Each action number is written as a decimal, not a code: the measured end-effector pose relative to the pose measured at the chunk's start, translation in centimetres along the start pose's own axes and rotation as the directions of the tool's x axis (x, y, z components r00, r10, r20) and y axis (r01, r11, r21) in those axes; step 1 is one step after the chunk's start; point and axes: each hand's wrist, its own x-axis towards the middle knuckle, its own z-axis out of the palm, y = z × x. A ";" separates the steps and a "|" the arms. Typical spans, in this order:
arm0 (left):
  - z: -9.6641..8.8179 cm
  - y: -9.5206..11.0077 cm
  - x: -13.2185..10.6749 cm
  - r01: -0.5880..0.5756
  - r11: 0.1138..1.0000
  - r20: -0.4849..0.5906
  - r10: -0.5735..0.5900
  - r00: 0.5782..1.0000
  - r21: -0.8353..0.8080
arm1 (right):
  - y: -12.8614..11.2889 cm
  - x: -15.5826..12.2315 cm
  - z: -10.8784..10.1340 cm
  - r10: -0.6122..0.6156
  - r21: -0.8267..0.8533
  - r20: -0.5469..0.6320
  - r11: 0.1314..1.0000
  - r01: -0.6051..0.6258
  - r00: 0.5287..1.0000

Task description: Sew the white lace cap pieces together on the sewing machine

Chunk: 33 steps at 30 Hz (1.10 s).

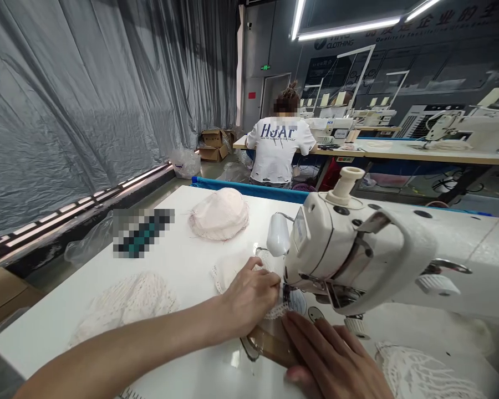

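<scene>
Nearest my camera, the right hand (pixel 335 354) lies flattened with fingers extended, fingertips at the scalloped lace edge; I see no grip, so I judge it is steadying the work. My left hand (pixel 255 291) is partly curled over the cream cloth piece with lace trim (pixel 228 271), though I cannot tell whether it pinches or only presses. That cloth lies just beside the needle area of the white sewing machine (pixel 316 244), likely to keep its edge aligned. The pale lacy heap (pixel 128 299) and rounded cream fabric stack (pixel 220 213) sit apart on the white tabletop (pixel 183 249), probably leaving my hands room.
</scene>
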 end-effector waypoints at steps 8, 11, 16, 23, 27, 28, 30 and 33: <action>-0.2 0.1 0.3 -0.006 1.000 -0.032 0.005 0.999 -0.022 | -0.1 -0.2 0.2 -0.017 -0.078 0.017 0.997 0.018 1.000; -0.3 0.4 0.0 -0.005 1.000 -0.057 0.006 0.998 0.011 | -0.1 -0.1 0.2 -0.008 -0.095 0.002 0.995 0.009 1.000; -0.9 2.4 -0.7 -0.001 0.994 -0.104 0.013 0.995 0.109 | -0.1 0.0 -0.1 0.019 -0.035 -0.045 0.999 -0.021 0.999; -0.8 4.5 -2.0 -0.038 0.986 -0.221 0.073 0.973 0.162 | -0.2 -0.5 -0.8 0.014 0.142 0.013 0.990 -0.015 1.000; -0.3 4.4 -2.1 -0.058 0.987 -0.268 0.098 0.959 0.153 | -0.2 -0.5 -0.6 0.012 0.149 0.017 0.989 -0.014 1.000; -0.3 4.3 -2.1 -0.063 0.986 -0.274 0.103 0.956 0.151 | -0.2 -0.5 -0.5 0.008 0.148 0.017 0.989 -0.011 1.000; -0.2 4.2 -2.1 -0.073 0.986 -0.280 0.114 0.953 0.152 | -0.2 -0.5 -0.3 0.002 0.147 0.011 0.989 -0.003 1.000; -0.2 4.1 -2.0 -0.081 0.985 -0.284 0.122 0.951 0.154 | -0.1 -0.6 -0.3 0.001 0.147 0.004 0.989 -0.001 1.000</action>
